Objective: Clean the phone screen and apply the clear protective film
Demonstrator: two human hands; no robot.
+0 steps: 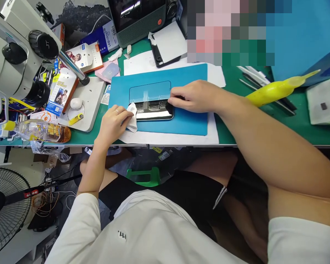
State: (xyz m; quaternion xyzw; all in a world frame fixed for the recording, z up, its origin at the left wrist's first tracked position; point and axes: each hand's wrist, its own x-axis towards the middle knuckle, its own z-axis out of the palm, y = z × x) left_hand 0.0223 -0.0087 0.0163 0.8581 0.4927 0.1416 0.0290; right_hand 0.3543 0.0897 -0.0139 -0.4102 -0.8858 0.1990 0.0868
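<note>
Bench (236,132): a green top runs the whole width in front of you, its near edge just above your knees.
Microscope (11,55): a big white one fills the far left corner, with boxes and packets crowded round its base.
Fan (5,209): it stands on the floor at near left, below the bench.
Mat (187,121): a blue mat lies mid-bench on white paper, and both your hands work over it.
Bottle (275,90): a yellow squeeze bottle lies on its side to the right, nozzle pointing far right, well apart from the mat.
Right hand (198,97): you reach in from the right, and your fingers close on the phone's right end, pinching at its far corner.
Left hand (114,123): it rests on the mat's left edge with its fingers curled shut on the wipe, pressing it to the phone's left end.
Phone (154,110): it lies flat and lengthwise on the left half of the mat, between your hands, glossy screen up.
Sheet (150,91): a clear rounded panel lies on the mat just beyond the phone, meeting its far side.
Wipe (132,119): white and crumpled, it sits under your left fingertips, touching the phone.
Ring (117,112): a thin band shows on one left finger.
</note>
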